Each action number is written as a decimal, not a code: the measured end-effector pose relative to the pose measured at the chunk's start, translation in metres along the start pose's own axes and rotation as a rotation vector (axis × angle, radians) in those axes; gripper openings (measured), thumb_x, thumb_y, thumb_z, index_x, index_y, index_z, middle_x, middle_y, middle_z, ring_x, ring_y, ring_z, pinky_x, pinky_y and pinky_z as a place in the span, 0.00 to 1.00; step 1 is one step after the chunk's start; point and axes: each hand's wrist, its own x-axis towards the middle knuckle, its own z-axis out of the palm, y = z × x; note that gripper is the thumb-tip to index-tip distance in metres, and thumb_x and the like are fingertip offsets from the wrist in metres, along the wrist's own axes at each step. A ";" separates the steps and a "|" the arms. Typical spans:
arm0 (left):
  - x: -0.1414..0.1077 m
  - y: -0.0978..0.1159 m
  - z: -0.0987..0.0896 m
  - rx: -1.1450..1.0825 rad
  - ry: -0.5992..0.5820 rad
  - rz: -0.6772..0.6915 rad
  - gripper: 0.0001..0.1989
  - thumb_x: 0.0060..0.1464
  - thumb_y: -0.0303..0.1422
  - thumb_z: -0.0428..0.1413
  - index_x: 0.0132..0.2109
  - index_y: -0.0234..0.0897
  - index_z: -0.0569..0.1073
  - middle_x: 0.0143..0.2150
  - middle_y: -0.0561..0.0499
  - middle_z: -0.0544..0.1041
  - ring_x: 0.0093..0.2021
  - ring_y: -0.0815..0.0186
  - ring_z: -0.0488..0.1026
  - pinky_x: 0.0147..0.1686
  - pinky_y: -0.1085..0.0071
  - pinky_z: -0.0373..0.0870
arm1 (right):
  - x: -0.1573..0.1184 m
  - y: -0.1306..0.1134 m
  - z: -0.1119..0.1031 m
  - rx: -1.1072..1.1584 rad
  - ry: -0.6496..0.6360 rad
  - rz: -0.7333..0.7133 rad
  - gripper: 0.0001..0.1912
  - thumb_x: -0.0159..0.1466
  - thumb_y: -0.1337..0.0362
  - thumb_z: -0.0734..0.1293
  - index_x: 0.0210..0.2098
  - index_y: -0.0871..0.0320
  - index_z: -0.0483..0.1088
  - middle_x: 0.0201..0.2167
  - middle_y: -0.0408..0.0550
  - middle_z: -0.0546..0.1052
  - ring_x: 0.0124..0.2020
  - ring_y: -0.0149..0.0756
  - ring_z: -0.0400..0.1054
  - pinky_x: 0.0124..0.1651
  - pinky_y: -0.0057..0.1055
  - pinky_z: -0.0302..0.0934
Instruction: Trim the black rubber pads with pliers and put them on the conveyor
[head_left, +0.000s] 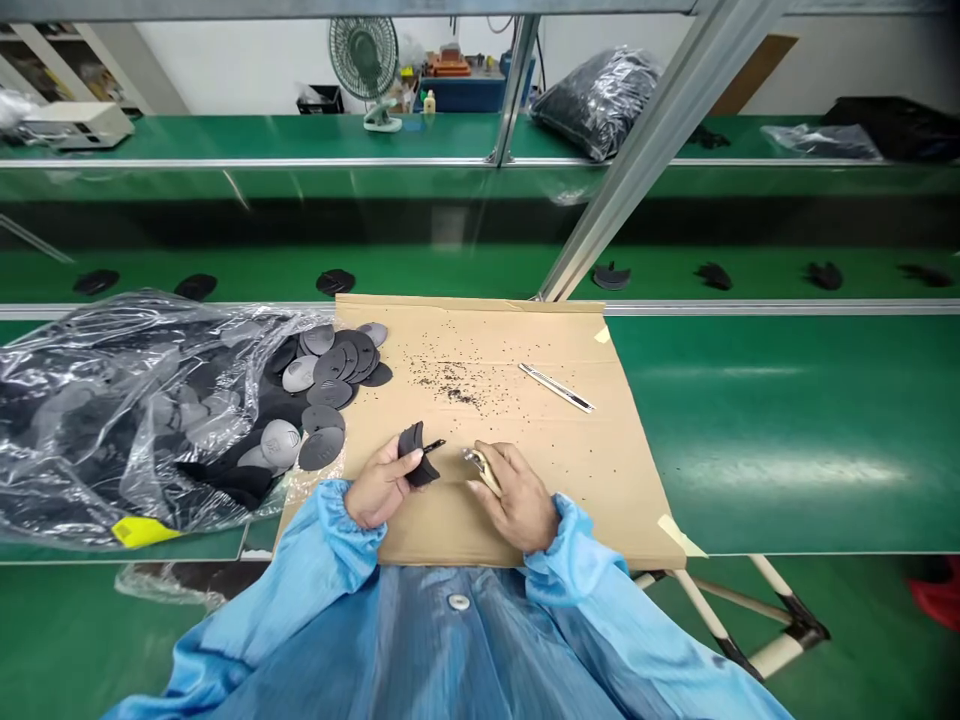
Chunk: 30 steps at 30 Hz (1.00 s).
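My left hand grips a black curved plastic part between thumb and fingers, and a thin stub sticks out from it toward the right. Closed around the cream handles of a small pair of nippers is my right hand. The metal jaws point at the black part, with a gap between them. Both hands are over a cardboard sheet. Tiny black scraps are scattered on the cardboard beyond my hands. A slim white cutter knife lies to their right.
At left, a clear plastic bag spills black oval discs onto the cardboard. Several dark parts lie spaced along the green belt beyond. A slanted metal post rises at the sheet's far edge. A fan stands behind.
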 end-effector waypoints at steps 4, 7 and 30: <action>-0.001 0.001 -0.003 -0.001 -0.035 -0.021 0.20 0.47 0.33 0.64 0.46 0.36 0.69 0.35 0.49 0.72 0.29 0.68 0.69 0.25 0.72 0.64 | 0.003 0.005 0.007 -0.022 0.017 -0.072 0.20 0.66 0.58 0.60 0.56 0.59 0.62 0.47 0.56 0.70 0.49 0.44 0.64 0.52 0.42 0.63; -0.001 0.001 -0.002 -0.015 -0.045 -0.026 0.19 0.46 0.33 0.64 0.45 0.36 0.70 0.33 0.50 0.72 0.28 0.68 0.68 0.25 0.72 0.63 | 0.007 0.009 0.007 -0.043 0.009 -0.086 0.21 0.67 0.57 0.59 0.56 0.59 0.62 0.48 0.56 0.70 0.49 0.44 0.65 0.52 0.43 0.62; 0.001 0.006 0.007 0.042 0.127 0.098 0.21 0.44 0.32 0.66 0.45 0.37 0.69 0.37 0.50 0.74 0.28 0.70 0.70 0.22 0.77 0.61 | 0.025 -0.001 0.000 0.865 -0.359 0.427 0.25 0.61 0.46 0.64 0.46 0.60 0.71 0.30 0.47 0.73 0.31 0.35 0.69 0.35 0.33 0.66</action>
